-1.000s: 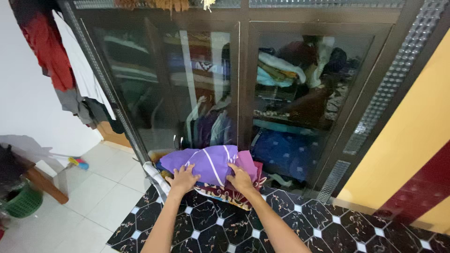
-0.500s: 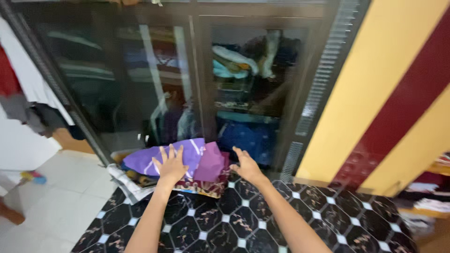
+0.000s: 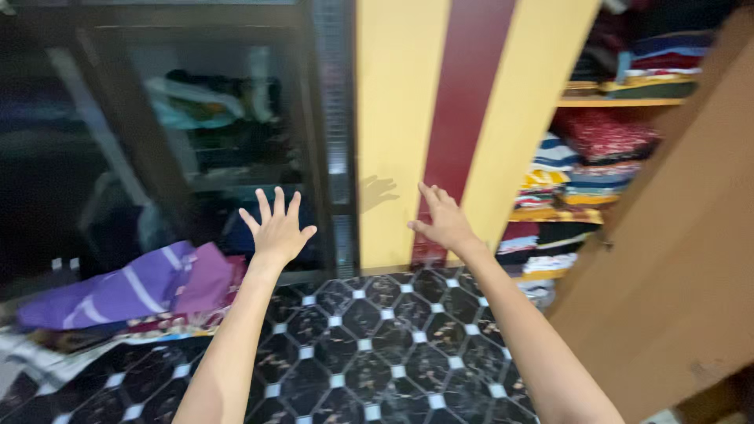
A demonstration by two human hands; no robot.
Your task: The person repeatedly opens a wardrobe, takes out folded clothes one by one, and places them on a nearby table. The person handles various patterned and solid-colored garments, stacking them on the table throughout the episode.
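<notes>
My left hand (image 3: pixel 276 229) is raised with its fingers spread and holds nothing. My right hand (image 3: pixel 441 220) is also empty, fingers apart, held in front of a yellow and dark red striped cupboard side (image 3: pixel 440 118). A pile of folded cloth with a purple striped piece (image 3: pixel 118 292) on top lies on the black patterned surface (image 3: pixel 369 345) at the left, apart from both hands.
A dark glass-fronted cabinet (image 3: pixel 188 133) with cloth inside stands behind the pile. At the right, open shelves (image 3: pixel 597 169) hold stacks of folded clothes. A brown wooden door panel (image 3: pixel 683 259) stands open at the far right.
Both hands have let go of the purple cloth pile and lifted. The view has swung right, so the pile now sits at the left and the open shelves appear.
</notes>
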